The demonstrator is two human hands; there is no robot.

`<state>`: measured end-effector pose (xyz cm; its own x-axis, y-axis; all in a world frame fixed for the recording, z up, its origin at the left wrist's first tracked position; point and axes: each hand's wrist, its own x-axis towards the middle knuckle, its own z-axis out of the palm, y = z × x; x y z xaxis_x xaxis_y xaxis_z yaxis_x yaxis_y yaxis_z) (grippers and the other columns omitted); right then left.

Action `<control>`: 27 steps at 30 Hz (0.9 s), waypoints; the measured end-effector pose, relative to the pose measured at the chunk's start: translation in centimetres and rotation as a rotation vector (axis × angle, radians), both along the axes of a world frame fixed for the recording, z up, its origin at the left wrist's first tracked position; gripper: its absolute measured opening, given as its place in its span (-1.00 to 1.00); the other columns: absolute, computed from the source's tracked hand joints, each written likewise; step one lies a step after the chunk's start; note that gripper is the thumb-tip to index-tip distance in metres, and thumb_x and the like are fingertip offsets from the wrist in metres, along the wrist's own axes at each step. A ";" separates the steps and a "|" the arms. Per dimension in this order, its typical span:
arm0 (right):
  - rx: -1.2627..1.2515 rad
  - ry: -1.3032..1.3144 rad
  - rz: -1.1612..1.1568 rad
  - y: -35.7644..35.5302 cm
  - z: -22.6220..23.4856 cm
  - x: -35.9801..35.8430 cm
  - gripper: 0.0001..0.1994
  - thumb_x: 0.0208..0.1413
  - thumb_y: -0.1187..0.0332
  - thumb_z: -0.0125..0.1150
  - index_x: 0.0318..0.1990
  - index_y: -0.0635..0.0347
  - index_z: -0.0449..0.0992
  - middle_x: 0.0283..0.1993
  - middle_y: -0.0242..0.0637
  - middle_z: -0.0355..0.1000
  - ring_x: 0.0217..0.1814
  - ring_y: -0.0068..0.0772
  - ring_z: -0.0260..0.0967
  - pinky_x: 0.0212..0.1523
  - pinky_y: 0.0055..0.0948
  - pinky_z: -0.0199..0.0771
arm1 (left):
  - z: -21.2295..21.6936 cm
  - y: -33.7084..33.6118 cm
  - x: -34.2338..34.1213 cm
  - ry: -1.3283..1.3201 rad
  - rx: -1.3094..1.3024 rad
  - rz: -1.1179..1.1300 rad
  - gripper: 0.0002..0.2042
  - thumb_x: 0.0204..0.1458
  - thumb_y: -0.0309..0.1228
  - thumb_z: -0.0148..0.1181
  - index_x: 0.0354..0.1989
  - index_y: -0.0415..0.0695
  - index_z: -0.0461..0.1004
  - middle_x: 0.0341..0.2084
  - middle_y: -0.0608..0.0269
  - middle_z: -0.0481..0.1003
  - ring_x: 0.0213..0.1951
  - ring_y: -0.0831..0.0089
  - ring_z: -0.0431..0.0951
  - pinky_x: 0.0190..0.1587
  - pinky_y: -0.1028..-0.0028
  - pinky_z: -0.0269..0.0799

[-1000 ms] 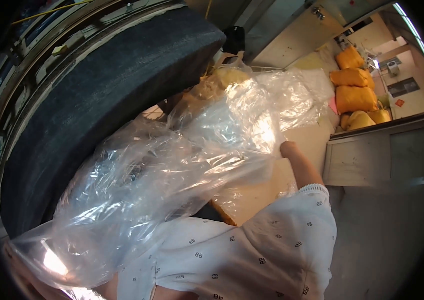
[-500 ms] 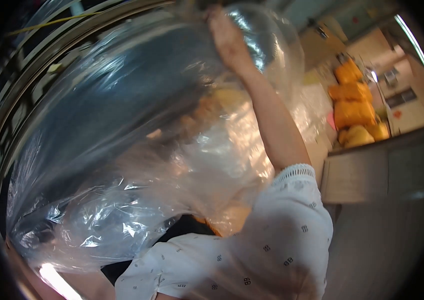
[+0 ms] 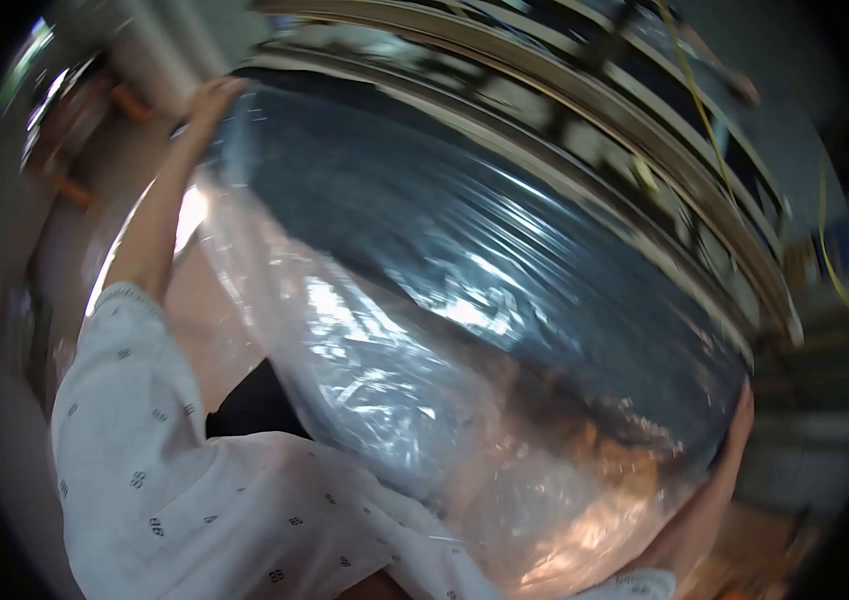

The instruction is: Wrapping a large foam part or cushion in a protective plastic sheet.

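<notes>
The left hand (image 3: 216, 98) is up at one end of a big dark block (image 3: 344, 155), and its fingers look curled tight on the edge of the clear plastic (image 3: 374, 370). It is a bit blurry. The right hand (image 3: 741, 415) is at the other end of the block, right by the rim of the plastic. I can't tell how far open it is or if it has hold of the plastic, because it is dim and seen from the side. The two hands are wide apart.

The left arm (image 3: 156, 225) reaches up and away, nearly straight. The right arm (image 3: 689, 520) comes up from below its hand and leans out. Both come from a white shirt (image 3: 234, 500) with small dark marks, nearer to us than the hands.

The clear plastic spreads between the two hands. It is thin and shiny, with long creases over the block and crumply bits on the near side. The block shows through it, dark gray-blue.

Past the block, farther away than the hands, is a long curved brown rail (image 3: 756, 268). A thin yellow cord (image 3: 692, 85) hangs beyond the right hand
</notes>
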<state>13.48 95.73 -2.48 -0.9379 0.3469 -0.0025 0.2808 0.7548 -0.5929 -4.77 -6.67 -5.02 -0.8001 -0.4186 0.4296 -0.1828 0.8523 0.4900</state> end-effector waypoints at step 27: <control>-0.084 0.329 1.074 -59.4 4.7 11.6 -0.84 -0.13 0.56 0.13 -0.32 0.19 0.45 -0.40 -0.26 0.42 -0.36 -0.23 0.37 -0.35 -0.35 0.35 | 2.5 6.0 1.8 0.426 0.340 -0.232 -0.77 -0.11 -0.28 0.21 -0.47 -0.23 0.55 -0.61 0.11 0.53 -0.55 0.42 0.54 -0.46 0.43 0.39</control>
